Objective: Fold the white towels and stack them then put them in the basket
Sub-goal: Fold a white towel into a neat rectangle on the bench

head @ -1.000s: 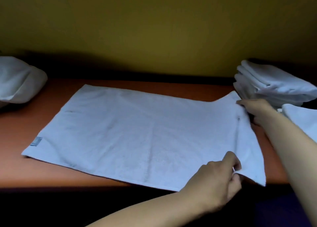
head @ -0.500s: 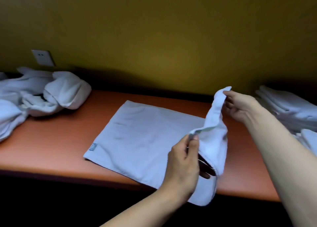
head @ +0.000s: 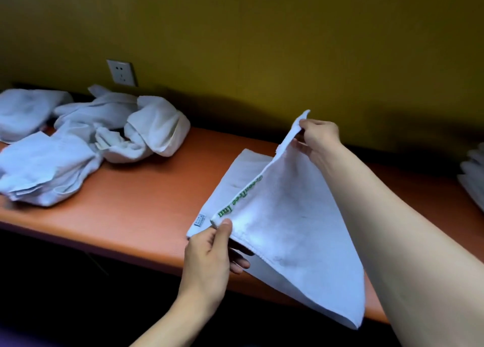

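Step in hand: first fold of one white towel [head: 288, 231], edge w/ green lettering carried over. Left hand [head: 209, 255] pinches the near corner, thumb on top; right hand [head: 318, 137] pinches the far corner, raised. Towel's lower layer lies on the orange table [head: 146, 202] under both hands. Unfolded towels [head: 86, 142] heaped well left of the left hand; folded stack [head: 474, 179] right of the right arm. Next, prob.: lay the held edge flush onto the far-left edge, corners matched, then smooth. Basket not in view.

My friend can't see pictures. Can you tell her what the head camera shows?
Two hands fold a white towel over on an orange table: the left hand pinches its near corner, the right hand its far corner. Crumpled towels lie further left.
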Action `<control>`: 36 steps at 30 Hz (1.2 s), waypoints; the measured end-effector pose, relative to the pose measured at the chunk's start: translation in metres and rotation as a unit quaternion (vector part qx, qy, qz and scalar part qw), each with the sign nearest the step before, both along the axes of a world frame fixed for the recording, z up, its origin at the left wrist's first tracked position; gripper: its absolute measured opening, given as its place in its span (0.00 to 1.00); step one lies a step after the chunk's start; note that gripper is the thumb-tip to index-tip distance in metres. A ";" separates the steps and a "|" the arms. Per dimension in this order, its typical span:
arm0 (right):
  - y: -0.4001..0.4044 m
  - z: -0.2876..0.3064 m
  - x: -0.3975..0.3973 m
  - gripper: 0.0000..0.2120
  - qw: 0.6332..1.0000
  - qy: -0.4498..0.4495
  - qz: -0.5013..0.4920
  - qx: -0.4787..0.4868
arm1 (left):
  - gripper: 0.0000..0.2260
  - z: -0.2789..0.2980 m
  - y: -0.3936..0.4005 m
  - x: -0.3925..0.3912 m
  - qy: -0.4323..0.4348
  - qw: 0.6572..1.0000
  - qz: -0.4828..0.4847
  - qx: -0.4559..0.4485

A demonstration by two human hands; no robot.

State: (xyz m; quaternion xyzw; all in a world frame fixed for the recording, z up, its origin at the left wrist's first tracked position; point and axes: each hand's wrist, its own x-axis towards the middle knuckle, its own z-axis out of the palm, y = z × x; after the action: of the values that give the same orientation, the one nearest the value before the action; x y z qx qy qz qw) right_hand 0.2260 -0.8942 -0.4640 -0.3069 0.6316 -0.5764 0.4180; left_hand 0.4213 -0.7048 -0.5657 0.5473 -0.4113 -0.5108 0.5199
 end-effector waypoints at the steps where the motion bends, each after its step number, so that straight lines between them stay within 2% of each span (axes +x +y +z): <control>1: -0.005 -0.002 0.009 0.05 1.000 0.001 0.004 0.002 | 0.19 -0.004 -0.002 0.005 -0.005 1.000 0.006 0.005; 5: -0.021 -0.018 0.035 0.07 0.999 0.016 0.022 0.023 | 0.20 -0.021 -0.008 0.023 -0.052 0.997 0.028 0.048; 9: -0.018 -0.034 0.048 0.14 0.994 0.025 0.096 0.047 | 0.22 -0.021 -0.010 0.039 -0.192 0.978 0.013 0.083; 12: 0.010 -0.046 0.036 0.19 0.990 0.039 0.128 0.054 | 0.19 -0.016 -0.013 0.044 -0.258 0.960 0.012 0.105; 15: 0.060 -0.057 0.007 0.14 0.986 0.095 0.123 0.060 | 0.21 -0.014 -0.016 0.052 -0.344 0.932 0.007 0.116; 17: 0.100 -0.062 -0.016 0.12 0.973 0.177 0.123 0.081 | 0.21 -0.018 -0.017 0.058 -0.428 0.897 0.012 0.108; 19: 0.140 -0.065 -0.037 0.09 0.947 0.273 0.132 0.107 | 0.16 -0.018 -0.017 0.061 -0.483 0.871 0.030 0.089; 21: 0.178 -0.066 -0.050 0.04 0.911 0.355 0.154 0.145 | 0.13 -0.016 -0.017 0.064 -0.503 0.861 0.053 0.051; 23: 0.210 -0.067 -0.059 0.04 0.870 0.424 0.176 0.179 | 0.16 -0.019 -0.018 0.065 -0.508 0.860 0.047 0.029; 26: 0.243 -0.068 -0.066 0.10 0.838 0.465 0.224 0.178 | 0.22 -0.024 -0.022 0.062 -0.545 0.837 0.003 0.046; 28: 0.263 -0.073 -0.066 0.16 0.806 0.492 0.291 0.157 | 0.23 -0.023 -0.023 0.057 -0.568 0.821 -0.008 0.052; 30: 0.277 -0.089 -0.064 0.24 0.742 0.571 0.327 0.128 | 0.22 -0.025 -0.024 0.054 -0.578 0.815 -0.009 0.043; 32: 0.286 -0.112 -0.060 0.27 0.677 0.662 0.309 0.085 | 0.20 -0.026 -0.028 0.054 -0.570 0.820 -0.001 0.045; 33: 0.288 -0.124 -0.058 0.26 0.661 0.691 0.286 0.061 | 0.19 -0.025 -0.029 0.055 -0.563 0.824 -0.003 0.059; 36: 0.288 -0.146 -0.061 0.15 0.665 0.717 0.204 -0.051 | 0.15 -0.021 -0.033 0.057 -0.536 0.838 -0.017 0.102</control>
State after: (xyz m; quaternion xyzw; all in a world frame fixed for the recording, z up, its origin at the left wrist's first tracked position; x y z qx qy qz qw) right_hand 0.1646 -0.6058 -0.6101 -0.7677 0.6272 -0.1099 -0.0727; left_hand 0.4780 -0.7381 -0.5867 0.7784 -0.5803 -0.1855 0.1513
